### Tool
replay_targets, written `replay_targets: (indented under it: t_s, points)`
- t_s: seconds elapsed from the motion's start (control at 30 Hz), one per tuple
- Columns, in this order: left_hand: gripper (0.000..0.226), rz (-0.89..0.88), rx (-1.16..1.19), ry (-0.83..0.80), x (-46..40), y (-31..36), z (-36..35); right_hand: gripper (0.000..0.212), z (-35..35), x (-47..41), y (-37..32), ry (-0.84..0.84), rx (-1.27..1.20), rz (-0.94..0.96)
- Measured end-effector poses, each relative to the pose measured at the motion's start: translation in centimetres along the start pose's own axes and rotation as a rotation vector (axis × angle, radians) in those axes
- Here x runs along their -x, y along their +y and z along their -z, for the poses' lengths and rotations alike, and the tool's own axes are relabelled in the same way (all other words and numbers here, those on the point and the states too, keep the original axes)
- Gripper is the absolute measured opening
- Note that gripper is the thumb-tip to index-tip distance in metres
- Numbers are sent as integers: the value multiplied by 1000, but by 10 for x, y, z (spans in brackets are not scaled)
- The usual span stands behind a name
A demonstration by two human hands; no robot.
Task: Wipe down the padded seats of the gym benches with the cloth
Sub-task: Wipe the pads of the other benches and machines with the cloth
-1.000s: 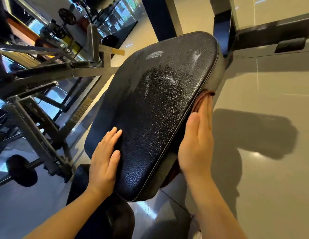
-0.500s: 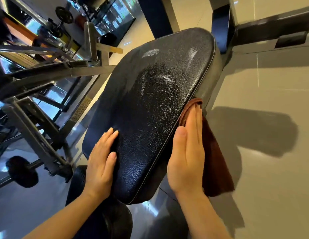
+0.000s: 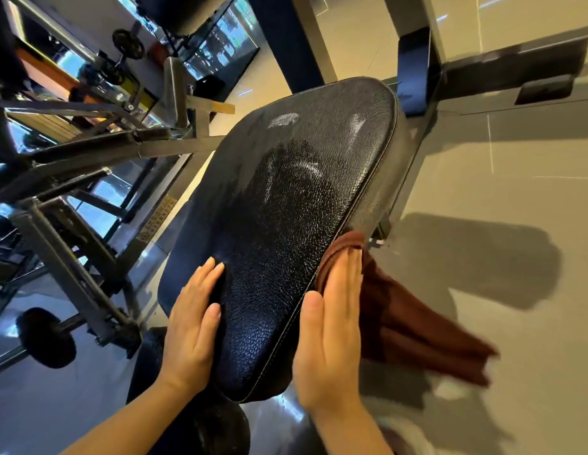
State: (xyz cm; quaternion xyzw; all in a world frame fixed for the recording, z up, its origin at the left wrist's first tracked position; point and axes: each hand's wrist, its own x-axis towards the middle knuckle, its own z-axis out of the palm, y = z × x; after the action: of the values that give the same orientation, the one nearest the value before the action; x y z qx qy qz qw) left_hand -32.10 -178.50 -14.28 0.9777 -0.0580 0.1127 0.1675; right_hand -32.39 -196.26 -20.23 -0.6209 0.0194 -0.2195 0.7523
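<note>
My right hand [image 3: 328, 336], fingers flat and straight, is pressing the one brown cloth [image 3: 414, 326] against the right side edge of the single black, pebbled-leather padded seat [image 3: 286, 224]. More of the cloth is hanging loose below my palm than a second ago, and the hand is sitting lower along the edge, so I judge the side wipe is drawing toward the near end. My left hand [image 3: 194, 326], also flat and holding nothing, is steadying the seat's left edge. Two hands, one cloth, one seat.
</note>
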Motion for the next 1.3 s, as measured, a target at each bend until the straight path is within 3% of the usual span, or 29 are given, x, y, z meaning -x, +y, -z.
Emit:
replay_targets:
  t_s: [0.17, 0.37, 0.5, 0.63, 0.77, 1.0, 1.1, 1.3]
  points:
    - [49, 1, 2, 1, 0, -1, 0, 54, 16, -53, 11, 10, 17, 53]
    - [49, -4, 1, 5, -1, 0, -1, 57, 36, -160, 14, 111, -155, -148]
    - [50, 3, -13, 3, 0, -2, 0, 55, 34, -139, 14, 110, -120, -152]
    - [53, -5, -16, 22, 1, 0, -1, 56, 11, -50, 9, 56, -111, -109]
    - [49, 11, 3, 17, 0, 1, -1, 52, -2, 0, -3, 9, -137, -196]
    - [48, 14, -7, 8, -1, 1, -1, 59, 20, -118, 6, 128, -156, -166]
    - [47, 15, -18, 3, 0, 0, -2, 54, 40, -172, 17, 89, -185, -198]
    - [46, 8, -23, 4, 0, 0, 0, 58, 30, -126, 16, 84, -199, -187]
